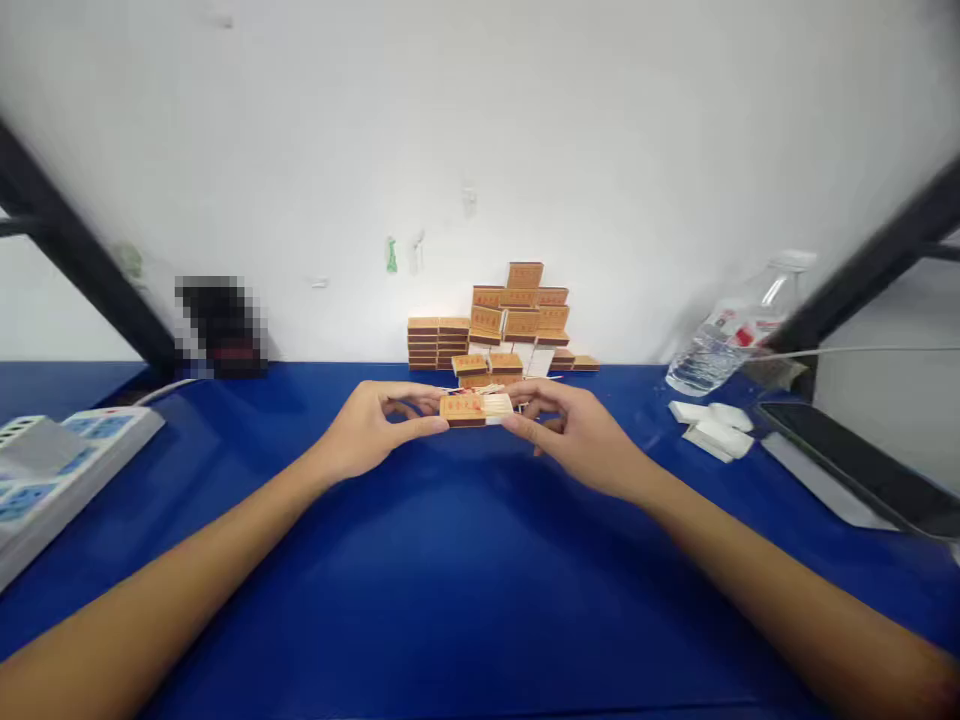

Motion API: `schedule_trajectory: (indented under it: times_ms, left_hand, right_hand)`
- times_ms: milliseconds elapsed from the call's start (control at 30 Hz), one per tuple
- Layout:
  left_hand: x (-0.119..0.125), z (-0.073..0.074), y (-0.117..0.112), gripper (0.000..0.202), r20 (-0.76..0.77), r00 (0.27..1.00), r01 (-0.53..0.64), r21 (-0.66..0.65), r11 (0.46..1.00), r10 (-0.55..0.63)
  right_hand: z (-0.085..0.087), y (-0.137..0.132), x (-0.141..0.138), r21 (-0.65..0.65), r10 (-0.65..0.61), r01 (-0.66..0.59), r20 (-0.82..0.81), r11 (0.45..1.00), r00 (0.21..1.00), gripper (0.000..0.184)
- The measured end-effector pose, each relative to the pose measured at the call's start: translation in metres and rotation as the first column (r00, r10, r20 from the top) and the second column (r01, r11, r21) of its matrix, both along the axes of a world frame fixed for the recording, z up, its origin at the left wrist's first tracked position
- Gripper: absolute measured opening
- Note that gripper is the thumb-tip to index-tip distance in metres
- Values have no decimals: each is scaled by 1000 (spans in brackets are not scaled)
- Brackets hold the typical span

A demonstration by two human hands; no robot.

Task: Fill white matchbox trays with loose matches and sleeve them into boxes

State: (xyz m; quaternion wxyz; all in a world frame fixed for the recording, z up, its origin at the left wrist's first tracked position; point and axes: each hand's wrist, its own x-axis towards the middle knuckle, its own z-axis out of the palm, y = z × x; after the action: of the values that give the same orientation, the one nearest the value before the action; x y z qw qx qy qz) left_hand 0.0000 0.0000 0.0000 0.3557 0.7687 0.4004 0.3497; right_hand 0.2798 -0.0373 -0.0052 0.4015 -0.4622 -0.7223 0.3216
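Observation:
Both my hands meet over the blue table (465,580) and hold one small matchbox (475,408) between them. My left hand (371,430) pinches the brown sleeve end with thumb and fingers. My right hand (574,432) grips the other end, where the pale inner tray sticks out of the sleeve. Behind the hands, a few loose matches lie on the table. Further back stands a heap of matchboxes (504,325) stacked against the white wall.
A white power strip (52,470) lies at the left edge. A plastic water bottle (720,345) lies on its side at the right, with small white boxes (716,430) and a dark phone (855,465) near it. Black frame bars slant up on both sides.

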Motion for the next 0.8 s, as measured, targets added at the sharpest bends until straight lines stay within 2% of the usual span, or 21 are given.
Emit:
schedule_trajectory:
  times_ms: [233, 333, 433, 500, 800]
  left_hand:
    - [1, -2, 0, 41, 15, 1000, -16, 30, 999, 16]
    - [1, 0, -2, 39, 0, 1000, -20, 50, 999, 20]
    - [3, -1, -5, 37, -34, 999, 7, 100, 995, -3]
    - [4, -2, -7, 36, -62, 998, 38, 136, 990, -30]
    - [5, -5, -11, 36, -108, 993, 75, 233, 970, -51]
  right_hand:
    - [-4, 3, 1, -9, 12, -12, 18, 1000, 1000, 40]
    - [-2, 0, -2, 119, -5, 0, 43, 993, 999, 36]
    - [2, -4, -4, 259, 17, -33, 65, 965, 998, 19]
    - [4, -6, -4, 304, 41, -75, 115, 950, 993, 12]
    - [0, -6, 1, 298, 134, -245, 348, 923, 928, 10]
